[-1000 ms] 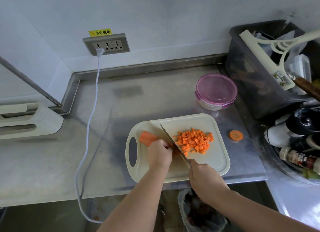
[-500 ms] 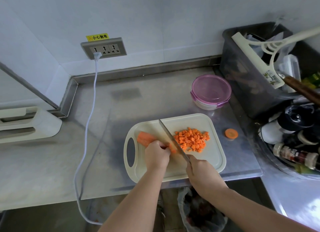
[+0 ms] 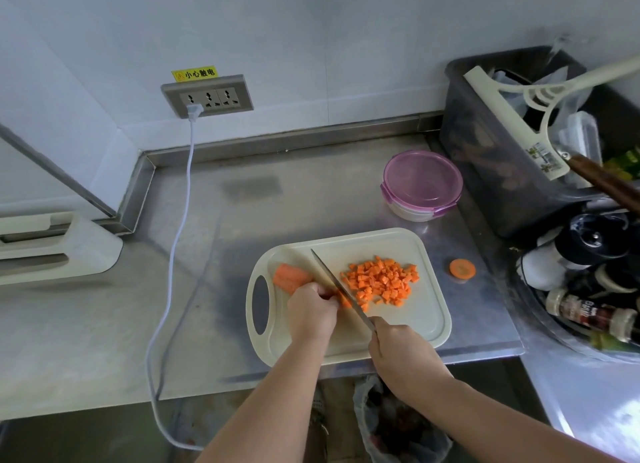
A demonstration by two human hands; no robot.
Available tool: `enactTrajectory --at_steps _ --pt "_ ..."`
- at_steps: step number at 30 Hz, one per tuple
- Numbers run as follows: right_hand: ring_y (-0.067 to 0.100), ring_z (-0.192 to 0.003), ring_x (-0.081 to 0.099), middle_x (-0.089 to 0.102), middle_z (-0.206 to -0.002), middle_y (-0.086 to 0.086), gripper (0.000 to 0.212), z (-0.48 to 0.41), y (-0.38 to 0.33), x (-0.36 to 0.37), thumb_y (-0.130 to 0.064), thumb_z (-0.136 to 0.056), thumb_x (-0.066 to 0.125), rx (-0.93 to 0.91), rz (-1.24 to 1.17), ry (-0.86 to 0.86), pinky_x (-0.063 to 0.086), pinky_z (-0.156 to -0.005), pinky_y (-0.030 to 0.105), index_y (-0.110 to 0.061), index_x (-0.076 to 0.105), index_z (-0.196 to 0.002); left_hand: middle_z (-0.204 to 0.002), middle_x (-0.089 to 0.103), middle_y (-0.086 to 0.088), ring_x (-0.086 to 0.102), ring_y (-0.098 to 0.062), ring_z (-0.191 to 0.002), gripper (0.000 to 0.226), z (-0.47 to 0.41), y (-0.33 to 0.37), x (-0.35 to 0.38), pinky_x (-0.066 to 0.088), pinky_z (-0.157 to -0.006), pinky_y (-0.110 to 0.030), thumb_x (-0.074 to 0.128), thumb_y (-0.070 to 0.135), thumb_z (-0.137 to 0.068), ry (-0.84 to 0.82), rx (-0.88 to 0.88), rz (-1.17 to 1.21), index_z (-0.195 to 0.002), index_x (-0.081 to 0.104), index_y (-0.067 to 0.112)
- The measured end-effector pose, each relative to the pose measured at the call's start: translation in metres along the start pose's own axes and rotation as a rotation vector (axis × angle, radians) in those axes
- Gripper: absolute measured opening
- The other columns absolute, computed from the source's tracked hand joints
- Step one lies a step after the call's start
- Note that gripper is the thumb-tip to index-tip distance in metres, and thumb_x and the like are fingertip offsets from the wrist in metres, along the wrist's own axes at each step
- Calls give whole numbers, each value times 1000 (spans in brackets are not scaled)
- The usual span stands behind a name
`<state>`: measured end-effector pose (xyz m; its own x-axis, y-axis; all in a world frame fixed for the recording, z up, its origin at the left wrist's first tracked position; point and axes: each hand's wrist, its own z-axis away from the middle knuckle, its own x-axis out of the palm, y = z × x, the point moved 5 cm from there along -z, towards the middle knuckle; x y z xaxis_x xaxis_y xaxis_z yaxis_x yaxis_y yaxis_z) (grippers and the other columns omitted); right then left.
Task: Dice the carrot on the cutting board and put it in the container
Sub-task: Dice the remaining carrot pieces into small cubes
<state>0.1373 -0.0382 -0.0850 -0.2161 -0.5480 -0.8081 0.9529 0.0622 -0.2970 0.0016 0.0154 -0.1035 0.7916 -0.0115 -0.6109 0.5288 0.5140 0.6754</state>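
Observation:
A cream cutting board (image 3: 408, 327) lies on the steel counter. On its left part lies a carrot piece (image 3: 290, 277), which my left hand (image 3: 311, 312) grips with curled fingers. My right hand (image 3: 400, 353) holds the handle of a knife (image 3: 337, 289); its blade slants across the board and touches the carrot's cut end beside my left fingers. A heap of diced carrot (image 3: 381, 281) sits to the right of the blade. The round container (image 3: 421, 185), with a pink lid on it, stands behind the board's right corner.
A carrot end slice (image 3: 462, 268) lies on the counter right of the board. A dark bin (image 3: 512, 158) with utensils and a basin of bottles (image 3: 588, 310) crowd the right side. A white cable (image 3: 176, 241) hangs from the wall socket (image 3: 207, 97) across the counter. A bin bag (image 3: 398, 424) sits below the counter's edge.
The camera view shifted slightly. The knife blade has stayed at the carrot's cut end while both hands keep their hold; the diced heap looks unchanged.

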Motion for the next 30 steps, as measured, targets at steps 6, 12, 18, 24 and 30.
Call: enactTrajectory --at_steps 6,12,18,24,30 --pt "29 -97 61 61 -107 10 30 0 -3 -3 -20 -101 29 60 -87 10 48 -79 37 -12 44 -125 -80 67 -1 60 -16 -78 5 -3 -1 1 40 -67 -23 67 13 -85 -2 7 4 -80 68 13" --pt "20 -97 63 61 -111 5 31 -7 1 8 -14 -101 40 64 3 -51 55 -81 30 -12 41 -132 -78 65 2 59 -14 -77 4 -2 -1 1 38 -63 -21 66 12 -85 17 8 14 -85 70 12" --pt "20 -85 61 61 -93 3 24 -8 10 2 -23 -102 32 91 -270 81 53 -75 33 -15 53 -111 -80 63 5 57 -10 -77 8 1 1 0 36 -60 -15 66 14 -86 26 32 25 -91 71 12" --pt "16 -81 64 64 -92 1 24 1 7 3 -26 -103 33 47 -241 116 55 -73 30 -20 53 -116 -81 63 3 55 -13 -76 8 2 1 0 36 -62 -21 65 16 -85 31 5 -8 -90 70 12" --pt "17 -82 65 65 -95 1 27 1 7 5 -25 -103 34 38 -206 106 56 -73 30 -20 50 -124 -79 63 5 56 -12 -76 1 1 -1 0 38 -66 -23 66 17 -84 34 -4 0 -85 67 16"
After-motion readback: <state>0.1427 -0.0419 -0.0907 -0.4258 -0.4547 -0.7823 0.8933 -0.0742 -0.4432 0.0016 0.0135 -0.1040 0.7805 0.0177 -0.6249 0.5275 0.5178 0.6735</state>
